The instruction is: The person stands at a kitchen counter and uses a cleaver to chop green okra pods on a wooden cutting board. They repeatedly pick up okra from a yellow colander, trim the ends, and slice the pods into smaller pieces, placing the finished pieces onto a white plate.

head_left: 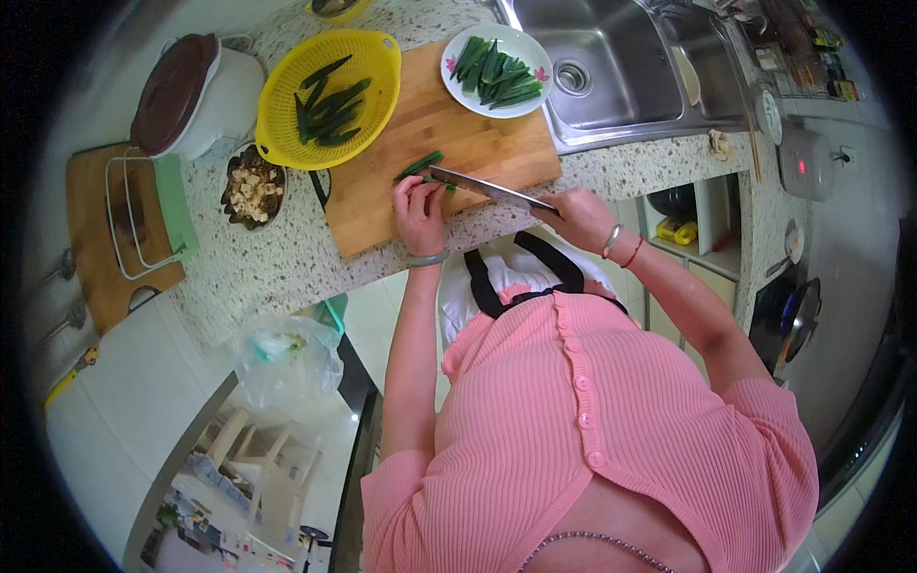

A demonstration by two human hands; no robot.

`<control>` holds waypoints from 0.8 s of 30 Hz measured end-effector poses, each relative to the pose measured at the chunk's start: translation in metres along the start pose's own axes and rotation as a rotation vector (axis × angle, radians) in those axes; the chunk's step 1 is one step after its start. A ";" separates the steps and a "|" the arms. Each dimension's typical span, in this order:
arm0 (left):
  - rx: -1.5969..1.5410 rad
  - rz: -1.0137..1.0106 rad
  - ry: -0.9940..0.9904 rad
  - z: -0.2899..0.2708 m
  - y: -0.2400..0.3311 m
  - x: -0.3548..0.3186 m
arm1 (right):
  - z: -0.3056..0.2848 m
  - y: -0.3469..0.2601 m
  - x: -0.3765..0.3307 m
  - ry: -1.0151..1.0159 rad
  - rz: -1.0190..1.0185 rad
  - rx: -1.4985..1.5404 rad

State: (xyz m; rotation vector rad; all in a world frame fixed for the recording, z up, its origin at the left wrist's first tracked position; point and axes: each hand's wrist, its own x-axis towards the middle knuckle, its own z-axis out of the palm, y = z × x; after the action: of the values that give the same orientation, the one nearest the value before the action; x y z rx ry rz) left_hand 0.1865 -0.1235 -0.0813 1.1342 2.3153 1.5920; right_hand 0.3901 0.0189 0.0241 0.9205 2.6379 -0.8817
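Note:
My right hand (580,222) is closed around the black handle of a kitchen knife (489,188). The blade points left over the wooden cutting board (506,153), its tip beside my left fingers. My left hand (420,212) has its fingers curled down on a green okra pod at the board's near edge; the fingers partly hide it. Just beyond them lies another piece of okra (418,166). Whole okra pods (332,110) sit in a yellow colander (266,107) overlapping the board's left side. Cut okra (492,73) lies on a white plate (523,45) at the board's far right.
A steel sink (611,105) is set in the speckled counter at far right. Left of the board stand a bowl of pale chopped food (253,188) and a white pot with a brown lid (176,94). A plastic bag (287,368) hangs below the counter's front edge.

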 end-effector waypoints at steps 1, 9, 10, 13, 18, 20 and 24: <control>-0.004 -0.017 0.000 0.001 0.000 -0.001 | 0.000 0.000 0.001 -0.006 -0.008 -0.009; 0.034 0.027 0.046 0.003 -0.003 -0.002 | -0.014 -0.012 0.013 -0.087 0.028 -0.061; 0.041 0.030 0.044 0.003 -0.002 -0.002 | -0.015 -0.014 0.015 -0.100 0.030 -0.060; 0.050 0.040 0.035 0.004 -0.003 -0.001 | -0.005 -0.006 0.023 -0.129 0.032 -0.007; 0.007 0.003 0.009 0.002 -0.005 -0.002 | -0.014 0.006 0.015 -0.123 -0.003 0.040; 0.011 -0.006 0.000 0.001 -0.003 -0.002 | -0.026 0.009 0.006 -0.169 0.055 0.019; 0.052 -0.014 0.074 0.000 0.014 0.012 | -0.034 0.020 -0.005 -0.169 0.132 0.142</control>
State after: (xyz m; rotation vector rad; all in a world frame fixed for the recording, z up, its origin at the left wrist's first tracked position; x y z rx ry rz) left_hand 0.1854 -0.1138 -0.0662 1.0850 2.4190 1.6046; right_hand 0.4066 0.0498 0.0435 0.9929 2.3683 -1.0742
